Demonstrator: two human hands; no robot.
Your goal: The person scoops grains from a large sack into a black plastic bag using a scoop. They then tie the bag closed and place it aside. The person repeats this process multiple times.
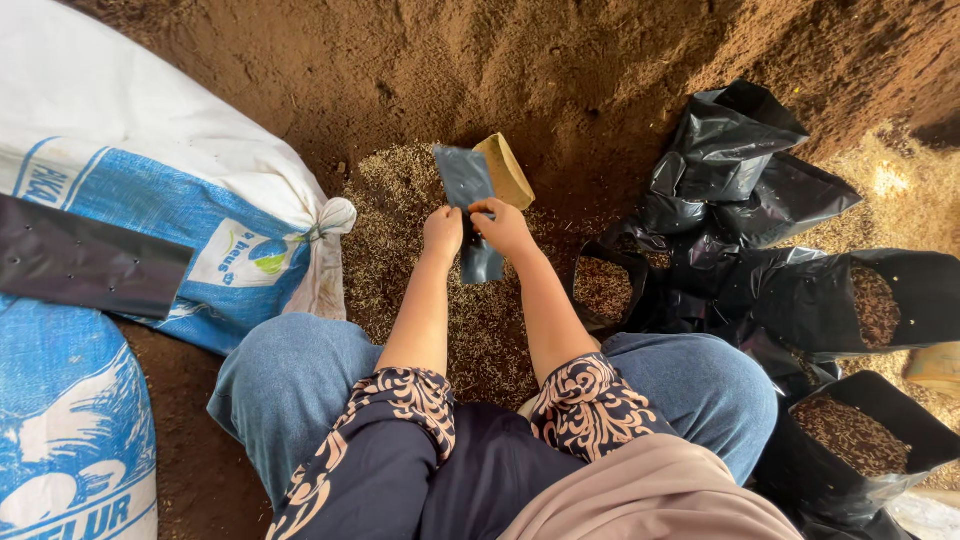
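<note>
Both hands (478,228) grip flat black plastic bag (470,205) over husks (480,320).

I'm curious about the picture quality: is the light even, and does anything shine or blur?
Head view: soft daylight, brightest at the husk heap on the right; glare streaks on the black plastic bags; both hands and the flat black bag look sharp; edges bend slightly, as around the white-and-blue sack.

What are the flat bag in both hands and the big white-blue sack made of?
Flat black bag: looks like thin glossy plastic film; it shines and creases sharply between left hand and right hand. White-blue sack: probably woven plastic, matte, printed, its tied neck bunched; the weave itself is hard to make out.
</note>
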